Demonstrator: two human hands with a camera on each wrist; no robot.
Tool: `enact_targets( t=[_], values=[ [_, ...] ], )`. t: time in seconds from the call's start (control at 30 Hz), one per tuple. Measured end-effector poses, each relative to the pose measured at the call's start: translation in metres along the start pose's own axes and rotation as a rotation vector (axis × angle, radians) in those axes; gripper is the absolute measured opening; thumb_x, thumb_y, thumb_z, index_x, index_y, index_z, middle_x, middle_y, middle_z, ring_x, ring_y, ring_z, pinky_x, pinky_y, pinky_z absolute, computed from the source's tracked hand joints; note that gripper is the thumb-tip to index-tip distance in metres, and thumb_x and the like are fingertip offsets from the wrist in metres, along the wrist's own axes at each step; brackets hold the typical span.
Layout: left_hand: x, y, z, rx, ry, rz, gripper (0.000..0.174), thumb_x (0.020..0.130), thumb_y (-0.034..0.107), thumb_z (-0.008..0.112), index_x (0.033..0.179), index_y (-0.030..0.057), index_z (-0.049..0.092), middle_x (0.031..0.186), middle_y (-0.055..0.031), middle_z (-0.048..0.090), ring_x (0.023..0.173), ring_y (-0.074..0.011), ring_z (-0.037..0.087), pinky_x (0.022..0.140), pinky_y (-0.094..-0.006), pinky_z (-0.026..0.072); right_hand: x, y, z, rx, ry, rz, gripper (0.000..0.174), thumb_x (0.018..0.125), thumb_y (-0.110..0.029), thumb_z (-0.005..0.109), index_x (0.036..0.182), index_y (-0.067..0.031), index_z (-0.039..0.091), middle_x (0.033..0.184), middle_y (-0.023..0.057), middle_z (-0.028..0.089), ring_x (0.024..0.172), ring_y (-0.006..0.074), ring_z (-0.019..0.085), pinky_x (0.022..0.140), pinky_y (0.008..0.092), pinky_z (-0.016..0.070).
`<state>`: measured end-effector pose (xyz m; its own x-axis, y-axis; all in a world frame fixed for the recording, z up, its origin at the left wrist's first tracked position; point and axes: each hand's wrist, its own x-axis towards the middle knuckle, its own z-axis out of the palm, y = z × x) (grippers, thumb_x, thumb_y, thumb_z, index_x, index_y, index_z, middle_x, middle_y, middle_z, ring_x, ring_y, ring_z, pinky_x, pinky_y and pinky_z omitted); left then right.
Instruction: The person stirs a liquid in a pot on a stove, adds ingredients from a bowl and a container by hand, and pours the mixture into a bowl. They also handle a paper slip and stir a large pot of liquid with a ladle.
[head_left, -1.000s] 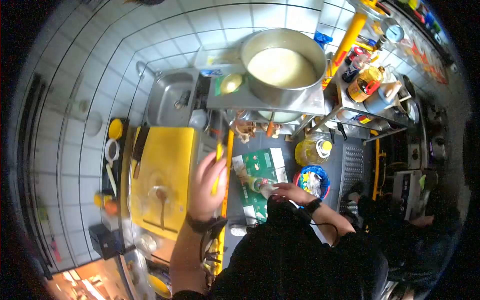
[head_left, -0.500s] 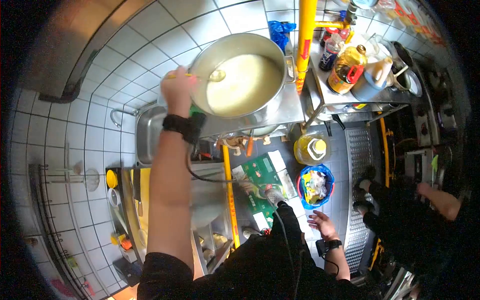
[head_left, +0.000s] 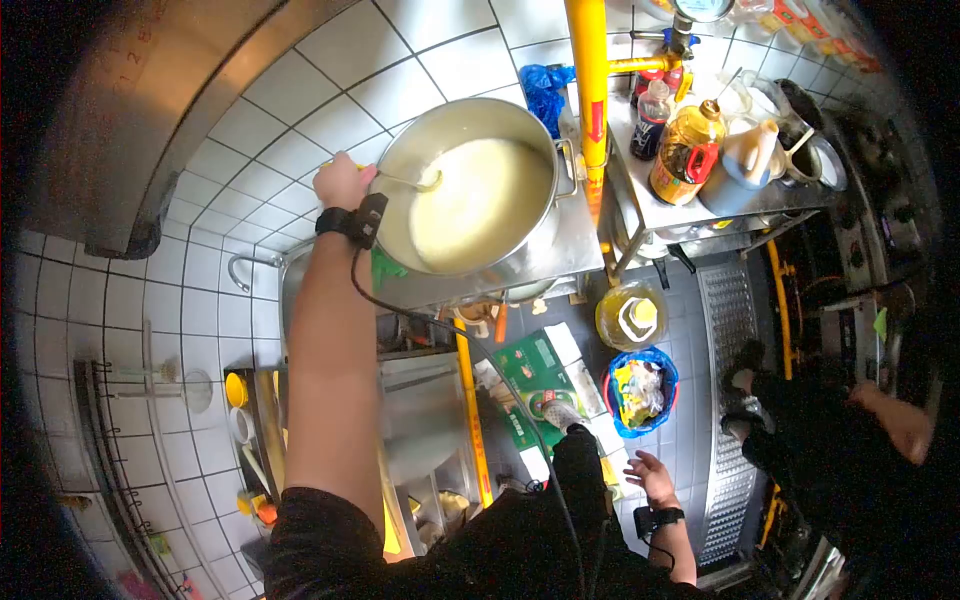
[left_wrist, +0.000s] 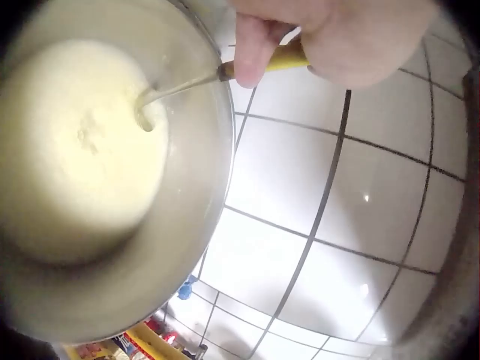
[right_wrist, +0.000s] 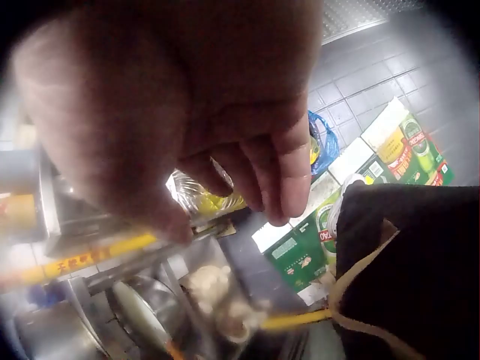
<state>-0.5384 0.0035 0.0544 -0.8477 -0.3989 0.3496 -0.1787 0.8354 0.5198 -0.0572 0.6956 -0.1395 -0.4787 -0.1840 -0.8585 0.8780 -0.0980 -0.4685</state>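
Note:
My left hand (head_left: 343, 183) is at the left rim of a big metal pot (head_left: 396, 225), arm stretched out. It grips the yellow handle of a ladle (left_wrist: 180, 86), whose metal shaft slants over the rim. The ladle's bowl is partly sunk in pale, creamy liquid (head_left: 485, 205), at the side nearest the hand. In the left wrist view, thumb and fingers wrap round the handle (left_wrist: 285, 57). My right hand (head_left: 652, 478) hangs low beside my leg, fingers loosely bent and holding nothing. The right wrist view shows its palm (right_wrist: 150, 90) above the floor.
A yellow pipe (head_left: 592, 100) rises right of the pot. Bottles (head_left: 690, 150) crowd the shelf beyond it. On the floor are an oil jug (head_left: 630, 315), a blue-lined bin (head_left: 642, 392) and flattened green cardboard (head_left: 530, 375). Another person's arm (head_left: 890, 415) shows at the right.
My left hand went from beside the yellow board to the pot with the ladle, whose bowl now dips into the liquid. My right hand moved from my knee out to the right.

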Motion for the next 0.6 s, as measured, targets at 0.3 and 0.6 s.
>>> enact_targets(
  t=[0.3, 0.6],
  values=[
    [-0.024, 0.186, 0.017, -0.670, 0.031, -0.456, 0.026, 0.090, 0.012, 0.055, 0.089, -0.0142, 0.053, 0.084, -0.0198, 0.063, 0.070, -0.0312, 0.072, 0.062, -0.0324, 0.0615, -0.012, 0.027, -0.015, 0.045, 0.061, 0.016, 0.057, 0.094, -0.010, 0.060, 0.143, 0.0070, 0.038, 0.122, 0.0187, 0.062, 0.104, 0.0316, 0.067, 0.087, 0.0403, 0.0573],
    [-0.073, 0.203, 0.030, -0.619, -0.093, -0.129, 0.022, 0.092, 0.013, 0.057, 0.088, -0.0076, 0.065, 0.072, -0.0161, 0.070, 0.068, -0.0233, 0.074, 0.060, -0.0288, 0.0561, -0.010, 0.007, -0.009, 0.004, 0.080, -0.001, 0.055, 0.094, -0.009, 0.058, 0.143, 0.0078, 0.038, 0.122, 0.0195, 0.061, 0.104, 0.0317, 0.067, 0.087, 0.0403, 0.0574]
  ],
)
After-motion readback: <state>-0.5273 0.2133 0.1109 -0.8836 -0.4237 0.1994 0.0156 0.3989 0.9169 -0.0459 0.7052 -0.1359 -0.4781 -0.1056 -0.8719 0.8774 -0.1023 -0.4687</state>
